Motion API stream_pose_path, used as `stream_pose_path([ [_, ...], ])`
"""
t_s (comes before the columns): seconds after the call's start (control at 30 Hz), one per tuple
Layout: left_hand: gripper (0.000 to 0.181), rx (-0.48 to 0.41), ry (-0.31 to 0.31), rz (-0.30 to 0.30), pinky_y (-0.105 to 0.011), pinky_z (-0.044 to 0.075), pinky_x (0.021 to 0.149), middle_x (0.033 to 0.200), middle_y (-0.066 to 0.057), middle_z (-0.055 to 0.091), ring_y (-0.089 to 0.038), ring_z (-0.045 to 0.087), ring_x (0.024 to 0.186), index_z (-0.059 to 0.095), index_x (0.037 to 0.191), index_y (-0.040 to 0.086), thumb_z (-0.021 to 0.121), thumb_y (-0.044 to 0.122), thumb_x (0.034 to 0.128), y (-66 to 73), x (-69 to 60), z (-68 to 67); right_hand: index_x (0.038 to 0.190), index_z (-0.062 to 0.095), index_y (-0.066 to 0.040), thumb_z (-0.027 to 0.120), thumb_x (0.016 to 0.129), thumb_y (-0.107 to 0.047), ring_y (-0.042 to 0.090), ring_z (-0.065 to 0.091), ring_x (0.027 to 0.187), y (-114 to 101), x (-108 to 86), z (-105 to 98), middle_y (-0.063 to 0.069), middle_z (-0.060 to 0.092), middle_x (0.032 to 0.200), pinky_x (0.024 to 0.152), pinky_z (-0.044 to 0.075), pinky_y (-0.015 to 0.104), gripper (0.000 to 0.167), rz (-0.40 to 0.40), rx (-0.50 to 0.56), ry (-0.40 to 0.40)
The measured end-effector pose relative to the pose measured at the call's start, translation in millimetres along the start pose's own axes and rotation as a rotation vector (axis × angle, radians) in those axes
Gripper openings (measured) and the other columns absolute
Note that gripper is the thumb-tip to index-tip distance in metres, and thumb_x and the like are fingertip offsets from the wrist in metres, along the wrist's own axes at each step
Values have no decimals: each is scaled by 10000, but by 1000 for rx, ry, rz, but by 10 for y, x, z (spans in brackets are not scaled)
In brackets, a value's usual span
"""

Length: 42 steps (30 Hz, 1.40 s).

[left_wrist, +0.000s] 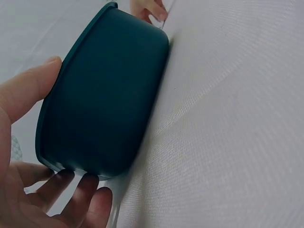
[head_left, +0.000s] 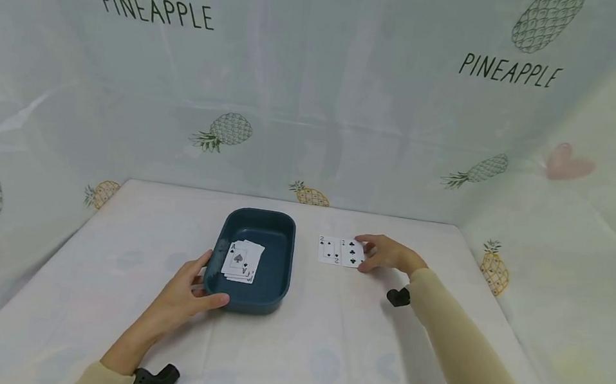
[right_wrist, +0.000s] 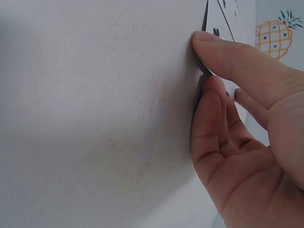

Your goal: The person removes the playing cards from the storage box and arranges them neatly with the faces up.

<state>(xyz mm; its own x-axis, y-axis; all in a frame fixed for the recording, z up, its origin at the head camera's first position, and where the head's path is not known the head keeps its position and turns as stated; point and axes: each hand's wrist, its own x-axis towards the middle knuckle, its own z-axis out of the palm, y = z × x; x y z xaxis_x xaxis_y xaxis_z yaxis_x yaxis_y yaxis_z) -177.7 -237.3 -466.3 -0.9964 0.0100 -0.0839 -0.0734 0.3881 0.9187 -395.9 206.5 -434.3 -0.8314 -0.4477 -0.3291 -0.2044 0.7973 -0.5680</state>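
Note:
A dark teal rectangular tray stands on the table in the head view. My left hand grips its near left corner, the thumb on the rim and the fingers against the outer side; the left wrist view shows the tray's outer wall between them. Inside the tray lies a small pile of playing cards, an ace of spades face up on top. To the tray's right, my right hand pinches the right edge of a playing card with club marks. Just left of that card, a two lies face up.
A white cloth covers the table. Behind it hangs a pale curtain printed with pineapples, which also closes in both sides. Black bands with small devices sit at the left wrist and right wrist.

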Motion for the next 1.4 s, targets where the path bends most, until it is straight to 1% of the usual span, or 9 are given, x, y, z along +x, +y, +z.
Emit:
stream_pose_path([
  [0.37, 1112, 14, 0, -5, -517, 531, 1075, 1648, -187, 266, -426, 559, 1380, 165, 1723, 209, 885, 370, 890, -13, 14, -24, 1642, 414, -142, 881, 868, -211, 351, 489, 1292, 27, 66, 9, 197, 527, 1474, 1155, 334, 602, 907, 14, 52, -9],
  [0.6, 1114, 8, 3, -6, -513, 531, 1076, 1636, -193, 268, -432, 559, 1384, 159, 1724, 207, 885, 356, 892, -23, -3, -41, 1642, 416, -147, 873, 865, -203, 346, 496, 1280, 9, 83, 22, 187, 531, 1459, 1142, 345, 582, 903, 14, 57, -15],
  [0.83, 1123, 8, 8, -20, -514, 529, 1078, 1653, -193, 253, -436, 545, 1396, 155, 1725, 218, 888, 368, 887, -17, -26, -36, 1661, 373, -150, 866, 870, -198, 352, 504, 1289, 2, 67, 46, 200, 533, 1467, 1161, 338, 591, 933, 1, 61, -9],
  [1.0, 1114, 16, 5, -17, -522, 521, 1087, 1640, -195, 266, -428, 570, 1374, 160, 1724, 207, 883, 372, 891, -2, -18, -23, 1678, 332, -185, 871, 879, -270, 330, 521, 1290, 94, 10, 81, 161, 580, 1413, 1171, 337, 574, 967, -2, 105, 44],
  [1.1, 1103, 18, 3, -11, -522, 518, 1091, 1633, -197, 274, -413, 594, 1348, 171, 1722, 190, 880, 362, 894, 3, -4, 3, 1674, 324, -151, 857, 902, -303, 303, 557, 1227, 169, -51, 86, 154, 602, 1341, 1133, 384, 519, 950, -4, 179, 81],
  [1.17, 1104, 13, -1, -6, -515, 523, 1085, 1634, -201, 271, -404, 606, 1332, 171, 1721, 177, 881, 353, 895, -2, 1, 18, 1654, 353, -112, 835, 930, -305, 287, 585, 1163, 171, -88, 99, 160, 601, 1303, 1079, 429, 463, 891, -2, 233, 118],
  [1.27, 1111, 4, -7, -6, -503, 534, 1072, 1645, -204, 257, -399, 617, 1321, 165, 1722, 177, 886, 340, 893, -5, -1, 24, 1610, 418, -76, 783, 981, -302, 301, 637, 1108, -10, -137, 143, 174, 592, 1303, 1013, 492, 427, 762, -22, 288, 181],
  [1.33, 1112, 4, -7, -8, -496, 540, 1065, 1648, -202, 255, -396, 619, 1318, 162, 1723, 187, 886, 344, 893, -4, -5, 18, 1581, 465, -86, 767, 996, -317, 321, 649, 1141, -272, -165, 180, 186, 591, 1338, 1002, 527, 458, 697, -69, 296, 221],
  [1.4, 1109, 2, -3, -7, -495, 542, 1063, 1647, -199, 257, -398, 619, 1319, 164, 1723, 195, 886, 343, 894, -2, -7, 10, 1567, 490, -109, 756, 1006, -325, 335, 649, 1200, -585, -172, 227, 192, 589, 1384, 1013, 537, 490, 657, -143, 284, 238],
])
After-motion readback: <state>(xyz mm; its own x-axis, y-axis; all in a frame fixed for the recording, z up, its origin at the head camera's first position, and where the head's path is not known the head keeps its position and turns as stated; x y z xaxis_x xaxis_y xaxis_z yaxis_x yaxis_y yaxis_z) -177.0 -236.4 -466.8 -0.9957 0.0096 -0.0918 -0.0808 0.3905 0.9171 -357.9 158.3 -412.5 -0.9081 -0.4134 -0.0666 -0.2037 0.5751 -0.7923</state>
